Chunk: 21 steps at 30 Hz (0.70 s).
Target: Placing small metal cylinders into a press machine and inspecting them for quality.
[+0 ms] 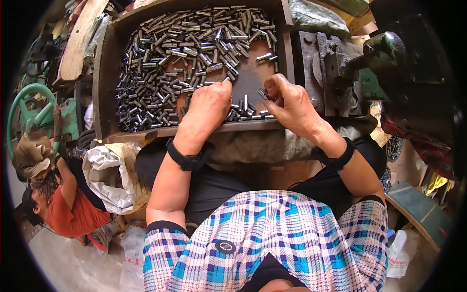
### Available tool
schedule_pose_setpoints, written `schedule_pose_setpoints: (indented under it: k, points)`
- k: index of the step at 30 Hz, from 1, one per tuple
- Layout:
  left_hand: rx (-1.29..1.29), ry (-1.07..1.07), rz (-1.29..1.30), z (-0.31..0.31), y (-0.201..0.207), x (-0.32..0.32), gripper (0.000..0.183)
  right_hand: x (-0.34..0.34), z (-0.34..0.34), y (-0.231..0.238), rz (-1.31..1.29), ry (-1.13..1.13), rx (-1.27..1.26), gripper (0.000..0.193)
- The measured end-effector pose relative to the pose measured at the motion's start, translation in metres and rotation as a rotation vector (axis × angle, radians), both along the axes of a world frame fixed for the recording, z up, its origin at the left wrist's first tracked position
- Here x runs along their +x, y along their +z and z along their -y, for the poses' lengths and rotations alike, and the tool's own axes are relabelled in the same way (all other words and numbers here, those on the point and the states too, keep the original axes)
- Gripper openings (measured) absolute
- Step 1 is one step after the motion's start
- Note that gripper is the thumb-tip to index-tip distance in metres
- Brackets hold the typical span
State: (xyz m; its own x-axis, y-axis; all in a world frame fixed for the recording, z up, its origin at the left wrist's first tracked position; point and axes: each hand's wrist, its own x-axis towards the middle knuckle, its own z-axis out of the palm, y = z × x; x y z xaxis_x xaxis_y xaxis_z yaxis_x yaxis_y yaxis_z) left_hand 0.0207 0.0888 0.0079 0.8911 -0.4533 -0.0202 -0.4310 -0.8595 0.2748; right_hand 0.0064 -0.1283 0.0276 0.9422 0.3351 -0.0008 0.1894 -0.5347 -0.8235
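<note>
A: What's closest to the cam?
B: The plaid shirt (pixel 272 224), blue/white/pink checks, on the person's own torso. Next biggest is the tray (pixel 105 78), dark walls, just past the lap.
A: Anything beside it?
B: Yep, a grimy metal fixture (pixel 335 73) on the R side, outside the tray wall. Neither hand's on it.
A: Hands?
B: Both over the near part of the tray, apart from e/o. R hand (pixel 294 104) has thumb + fingers pinched narrow on a short metal tube (pixel 263 94); can't tell if there's a 2nd one in there. L hand (pixel 204 107) is curled, fingertips down by the pile; can't tell if it's gripping anything, b/c its own back hides that.
A: And the rest of the tubes?
B: Loose pile (pixel 194 51), thick at the far + L sides, lying every which way. Small cluster (pixel 245 104) btwn the hands, by the near wall. Bare patch (pixel 245 82) of tray floor just beyond it.
A: Tips for handling 'em well?
B: IMO: pinch light, near mid-length, so a tube doesn't roll or spin. Take loose ones off the pile's edge vs. digging. Keep the bare patch free for sorting out ends, & watch fingertips; cut rims cd be sharp.
</note>
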Motion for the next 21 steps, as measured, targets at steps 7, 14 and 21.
schedule_pose_setpoints:
  k: [7, 14, 21]
  points:
    - [-0.785, 0.279, -0.551, 0.015, 0.009, 0.001, 0.012, -0.003, 0.013, 0.004, -0.406, -0.034, 0.395, 0.018]
    - [-1.416, 0.511, -1.02, 0.027, 0.014, 0.001, 0.013, -0.004, 0.018, 0.004, -0.494, -0.059, 0.483, 0.017]
    - [-1.461, 0.543, -1.033, 0.031, 0.012, -0.003, 0.014, -0.006, 0.014, -0.005, -0.508, -0.139, 0.674, 0.013]
